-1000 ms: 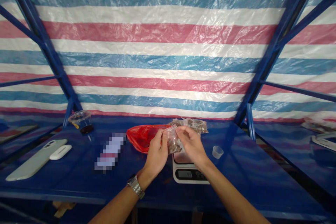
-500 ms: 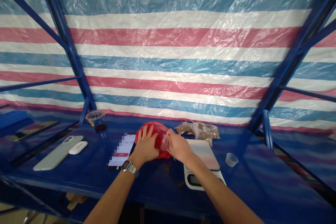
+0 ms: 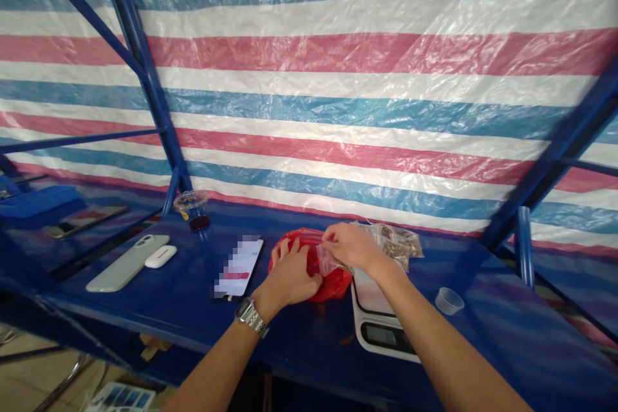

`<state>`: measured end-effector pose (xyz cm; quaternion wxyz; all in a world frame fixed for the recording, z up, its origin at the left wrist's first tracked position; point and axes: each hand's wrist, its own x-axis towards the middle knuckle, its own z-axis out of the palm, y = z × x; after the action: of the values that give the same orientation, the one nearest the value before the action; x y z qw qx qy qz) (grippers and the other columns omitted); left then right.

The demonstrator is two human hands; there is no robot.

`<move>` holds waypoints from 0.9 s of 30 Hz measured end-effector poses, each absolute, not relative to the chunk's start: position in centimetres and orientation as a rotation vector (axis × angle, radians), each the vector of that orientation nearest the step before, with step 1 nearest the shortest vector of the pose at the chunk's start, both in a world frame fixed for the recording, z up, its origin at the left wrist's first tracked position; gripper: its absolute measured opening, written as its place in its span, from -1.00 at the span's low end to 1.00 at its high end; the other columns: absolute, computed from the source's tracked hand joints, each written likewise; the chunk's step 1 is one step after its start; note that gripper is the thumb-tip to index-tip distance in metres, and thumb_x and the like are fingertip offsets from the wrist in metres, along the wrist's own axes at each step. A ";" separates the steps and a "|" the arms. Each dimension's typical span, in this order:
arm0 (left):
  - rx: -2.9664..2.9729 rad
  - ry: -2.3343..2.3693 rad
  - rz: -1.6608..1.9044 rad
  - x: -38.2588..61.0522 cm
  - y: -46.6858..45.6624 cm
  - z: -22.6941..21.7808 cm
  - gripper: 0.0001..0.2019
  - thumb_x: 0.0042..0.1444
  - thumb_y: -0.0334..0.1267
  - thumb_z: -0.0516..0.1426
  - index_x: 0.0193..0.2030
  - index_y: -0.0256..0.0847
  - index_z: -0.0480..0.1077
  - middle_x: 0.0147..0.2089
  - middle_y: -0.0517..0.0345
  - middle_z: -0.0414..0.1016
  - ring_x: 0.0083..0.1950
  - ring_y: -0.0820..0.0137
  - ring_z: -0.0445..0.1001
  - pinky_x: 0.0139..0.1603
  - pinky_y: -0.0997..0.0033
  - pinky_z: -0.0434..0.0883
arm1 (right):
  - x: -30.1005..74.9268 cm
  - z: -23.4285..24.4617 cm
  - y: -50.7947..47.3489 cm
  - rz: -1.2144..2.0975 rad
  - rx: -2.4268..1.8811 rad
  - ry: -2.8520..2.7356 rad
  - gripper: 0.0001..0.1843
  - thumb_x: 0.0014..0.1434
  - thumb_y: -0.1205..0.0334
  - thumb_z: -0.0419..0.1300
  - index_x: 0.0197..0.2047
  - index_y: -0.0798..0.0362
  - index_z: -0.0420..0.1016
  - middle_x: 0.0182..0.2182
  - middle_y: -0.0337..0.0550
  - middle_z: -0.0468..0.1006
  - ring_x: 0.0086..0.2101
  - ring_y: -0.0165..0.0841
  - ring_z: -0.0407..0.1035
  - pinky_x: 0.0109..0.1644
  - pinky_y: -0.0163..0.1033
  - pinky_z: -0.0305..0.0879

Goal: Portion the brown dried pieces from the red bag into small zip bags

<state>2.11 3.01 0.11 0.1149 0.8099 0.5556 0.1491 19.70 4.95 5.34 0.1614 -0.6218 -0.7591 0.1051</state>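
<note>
1. Red plastic bag (image 3: 334,284): we have it bunched on the blue counter (image 3: 313,338), near its middle, just left of the scale.
2. Our left hand (image 3: 290,273) lies over the bag, fingers (image 3: 290,248) parted and curled, holding it against the counter. A steel wristwatch (image 3: 252,317) sits on that wrist.
3. Our right hand (image 3: 351,248) is nearly closed, pinching the edge of a small clear plastic bag (image 3: 329,260) between finger and thumb. The clear bag's lower end touches the red bag; we cannot tell what it holds.
4. Just right of the hands, a white digital kitchen scale (image 3: 381,328) stands with its display toward us. Clear bags of brown pieces (image 3: 402,241) lie at its far end.
5. Farther right is a small clear plastic cup (image 3: 449,301), on its side.
6. Left of the hands lie a phone (image 3: 239,267) with a pixelated screen, a phone in a pale case (image 3: 128,262), a white earbud case (image 3: 161,256) and, toward the far edge, a clear lidded container (image 3: 193,209).
</note>
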 end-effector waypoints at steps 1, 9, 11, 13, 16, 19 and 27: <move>2.366 1.630 0.507 2.2 3.0 0.1 -0.40 0.08 -0.08 0.14 0.28 -0.18 0.37 0.42 -0.22 0.28 0.47 -0.28 0.08 0.40 -0.30 0.09 | 19.2 5.6 5.2 0.266 -1.798 -2.188 -0.84 0.17 0.26 0.26 -0.24 -0.06 0.69 -0.21 -0.04 0.70 -0.18 -0.12 0.56 -0.17 -0.20 0.29; 2.350 1.371 0.787 3.1 3.7 -0.4 -0.23 0.04 -0.19 0.26 0.42 -0.11 0.17 0.30 -0.10 0.40 0.34 -0.03 0.25 0.38 -0.08 0.15 | 17.5 5.3 6.3 0.224 -1.879 -2.180 -0.81 0.13 0.36 0.21 -0.19 0.04 0.61 -0.19 0.13 0.67 -0.19 -0.03 0.58 -0.21 -0.15 0.32; 2.342 1.430 0.793 3.4 4.2 -0.9 -0.32 0.10 -0.17 0.26 0.37 -0.12 0.24 0.25 -0.10 0.44 0.34 -0.02 0.25 0.37 -0.11 0.13 | 17.8 5.0 6.6 0.268 -1.861 -2.162 -0.83 0.13 0.35 0.21 -0.20 0.07 0.58 -0.23 0.10 0.67 -0.22 -0.08 0.57 -0.25 -0.19 0.29; 2.357 1.458 0.770 3.4 4.6 -1.3 -0.44 0.14 -0.14 0.26 0.29 -0.11 0.33 0.22 -0.07 0.48 0.33 0.00 0.26 0.35 -0.13 0.13 | 18.3 5.0 6.8 0.348 -1.798 -2.124 -0.84 0.12 0.31 0.25 -0.18 0.06 0.55 -0.29 0.01 0.66 -0.27 -0.17 0.55 -0.28 -0.25 0.26; 2.327 1.511 0.796 3.2 4.9 -1.7 -0.52 0.19 -0.07 0.23 0.23 -0.11 0.40 0.17 -0.06 0.52 0.28 -0.01 0.30 0.29 -0.09 0.19 | 19.0 5.3 6.8 0.490 -1.681 -2.051 -0.80 0.15 0.16 0.30 -0.16 0.04 0.51 -0.41 -0.15 0.62 -0.38 -0.28 0.48 -0.34 -0.30 0.21; 2.255 1.573 0.824 3.1 4.9 -1.8 -0.52 0.23 -0.01 0.19 0.22 -0.17 0.43 0.13 -0.12 0.53 0.24 -0.03 0.33 0.25 -0.07 0.22 | 19.5 5.7 6.6 0.580 -1.607 -2.043 -0.82 0.16 0.16 0.29 -0.19 0.05 0.48 -0.52 -0.24 0.54 -0.46 -0.35 0.40 -0.38 -0.30 0.16; 2.384 1.550 0.762 2.8 5.0 -2.0 -0.46 0.14 0.01 0.27 0.21 -0.17 0.40 0.22 -0.12 0.48 0.35 -0.02 0.27 0.35 -0.11 0.11 | 18.7 6.3 6.1 0.497 -1.508 -2.003 -0.60 0.08 0.49 0.21 0.02 0.10 0.45 -0.33 -0.13 0.61 -0.37 -0.34 0.44 -0.31 -0.32 0.19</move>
<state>2.79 5.05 -2.05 0.0987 0.8058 0.5240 0.2577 18.65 6.10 6.26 0.2889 -0.5648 -0.7503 0.1862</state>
